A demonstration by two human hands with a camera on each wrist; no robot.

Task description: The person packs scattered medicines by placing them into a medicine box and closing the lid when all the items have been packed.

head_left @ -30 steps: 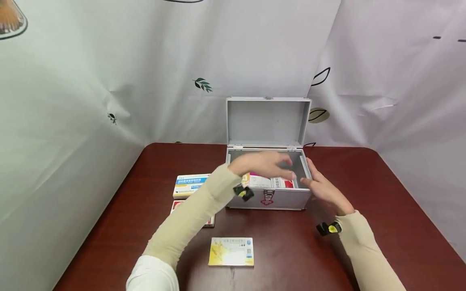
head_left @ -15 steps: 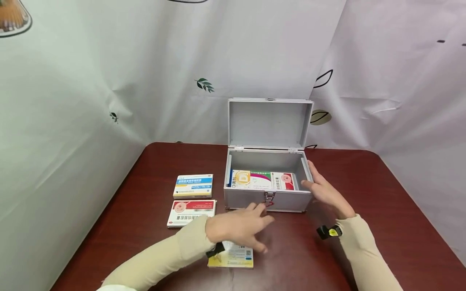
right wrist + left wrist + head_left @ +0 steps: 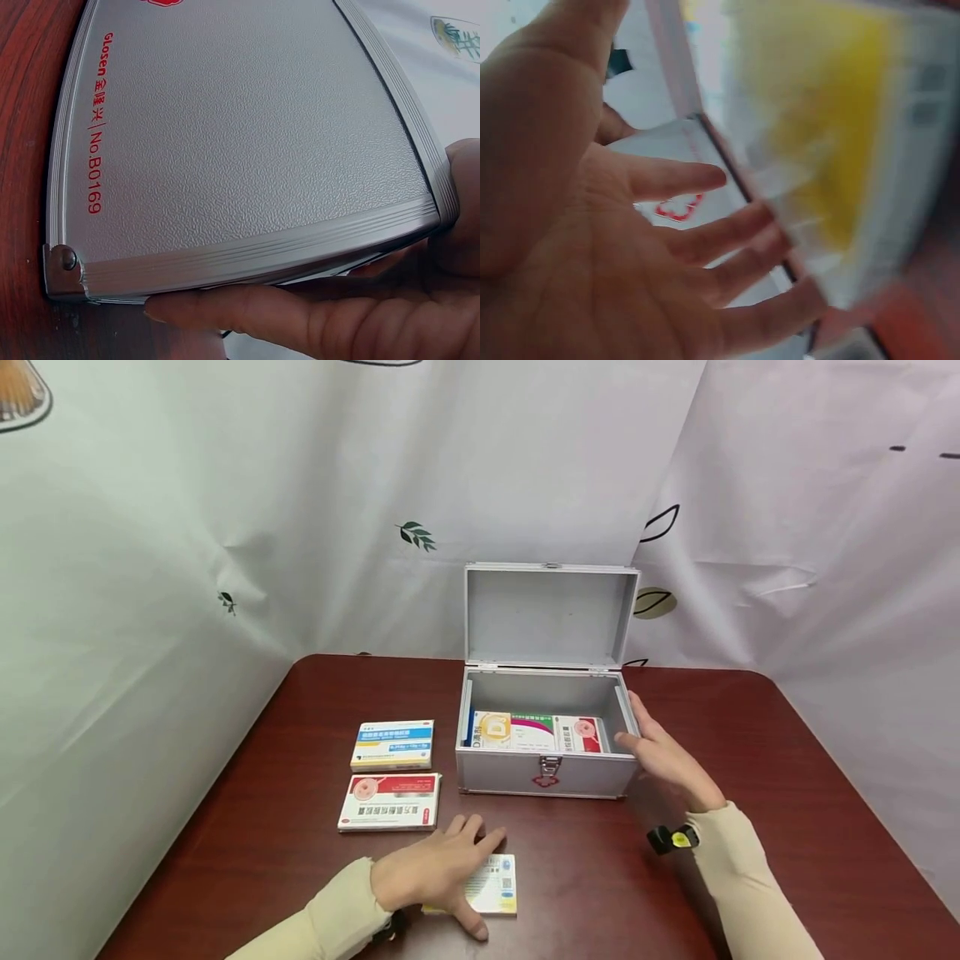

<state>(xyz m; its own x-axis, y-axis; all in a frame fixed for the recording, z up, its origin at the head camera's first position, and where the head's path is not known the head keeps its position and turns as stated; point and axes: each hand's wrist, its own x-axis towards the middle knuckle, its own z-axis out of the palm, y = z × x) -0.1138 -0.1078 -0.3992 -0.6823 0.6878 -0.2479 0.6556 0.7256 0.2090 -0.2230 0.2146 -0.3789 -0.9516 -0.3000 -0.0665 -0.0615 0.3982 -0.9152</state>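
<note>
Yellow-and-white carton [image 3: 491, 889], lower centre of frame, its long axis running left to right: I have the left hand [image 3: 438, 870], the nearer, across its left part, fingers spread, ungrasping; the right [image 3: 670, 762] grips the metal case [image 3: 495, 774].

The silver case [image 3: 247, 142] reads "Glosen" and "No.B0169".

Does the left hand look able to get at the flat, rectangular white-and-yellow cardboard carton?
Likely yes: the left hand is spread over the carton, thumb near one long edge, fingers near the other, and nothing else covers it. Contact is unclear.
</note>
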